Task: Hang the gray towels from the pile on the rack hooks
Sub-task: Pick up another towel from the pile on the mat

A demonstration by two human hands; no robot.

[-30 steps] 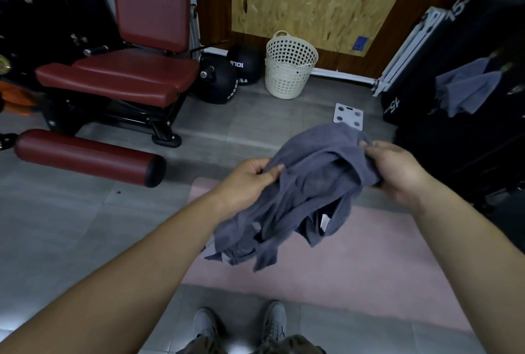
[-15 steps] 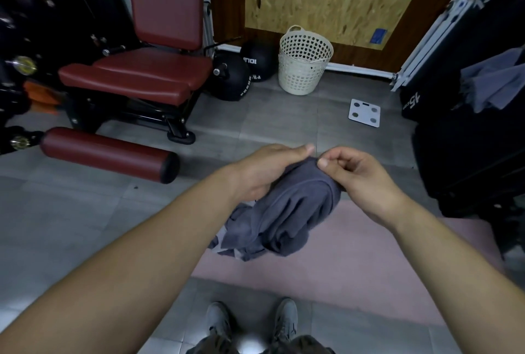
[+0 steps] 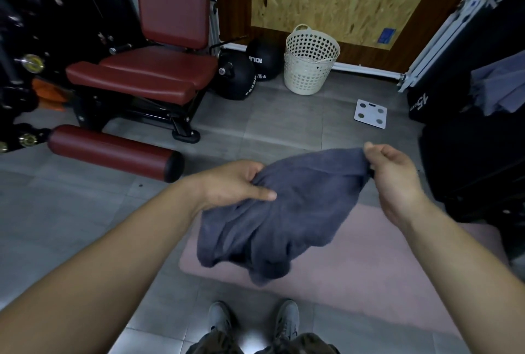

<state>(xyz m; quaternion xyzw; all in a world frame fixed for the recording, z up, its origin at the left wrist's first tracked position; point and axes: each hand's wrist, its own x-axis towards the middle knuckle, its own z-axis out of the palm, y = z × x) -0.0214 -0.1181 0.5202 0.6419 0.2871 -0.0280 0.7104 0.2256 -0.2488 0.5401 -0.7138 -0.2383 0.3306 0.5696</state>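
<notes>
Gym floor of gray tiles (image 3: pixel 85 211), a pink mat (image 3: pixel 383 262) below the hands, and the person stands over it with one gray towel (image 3: pixel 284 211) held up between both hands, clear of the floor. The left hand (image 3: pixel 235 183) has its fingers curled round a thick bunch of cloth at the towel's left end, with the thumb lying across the top of the fabric. The right hand (image 3: pixel 395 174) pinches the opposite upper corner between thumb and fingertips, wrist cocked, palm turned inward.

So the towel's long axis runs hand to hand, rising a little toward the right hand, and most of the cloth sags in folds beneath and just right of the left hand. It is not spread flat yet; the lower part is bunched.

Now the relation that matters: a second gray towel (image 3: pixel 500 89) already hangs up and away to the right of the right hand, against the black frame (image 3: pixel 468 169). No hook can be made out in that dark corner. The right hand is clearly the nearer one to it, so my read is that the pinched corner leads, up and rightward, with the left hand feeding the slack.

Beyond the left hand sits a red padded seat (image 3: pixel 147 72); ahead, a perforated laundry basket (image 3: pixel 311 61).
</notes>
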